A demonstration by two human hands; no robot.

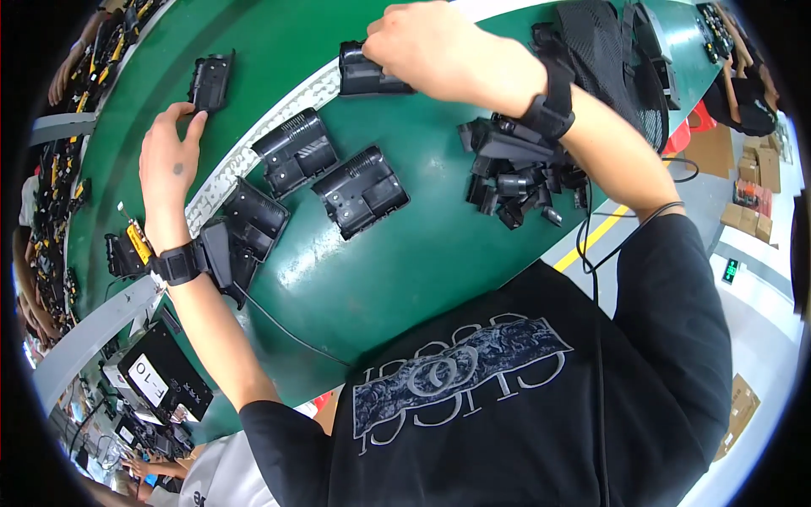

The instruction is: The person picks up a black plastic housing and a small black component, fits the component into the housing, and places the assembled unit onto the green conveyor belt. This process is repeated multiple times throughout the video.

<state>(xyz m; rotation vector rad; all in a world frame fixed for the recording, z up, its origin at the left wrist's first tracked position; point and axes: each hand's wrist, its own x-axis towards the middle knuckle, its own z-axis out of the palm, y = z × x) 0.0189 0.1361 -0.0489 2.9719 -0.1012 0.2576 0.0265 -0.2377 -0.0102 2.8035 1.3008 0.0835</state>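
Observation:
At the far left, a black plastic housing [210, 82] lies on the green surface, its lower end at the fingertips of my left hand [171, 156]. Thumb and forefinger close on that end. My right hand [427, 51] reaches to the top middle, its curled fingers on another black housing [370, 78], which covers part of the white perforated strip. Between my arms lie more black housings, one [296, 152] touching the strip and one [361, 192] nearer me with its hollow side up. Two others [253, 218] are near my left wrist, partly hidden by the device strapped there.
A pile of small black plastic parts [511, 173] sits under my right forearm. Behind it is a black mesh bag [604, 68]. A yellow-handled tool [138, 241] lies beside my left wrist. Cables hang near both arms. A black box [160, 376] stands lower left; other people work along the sides.

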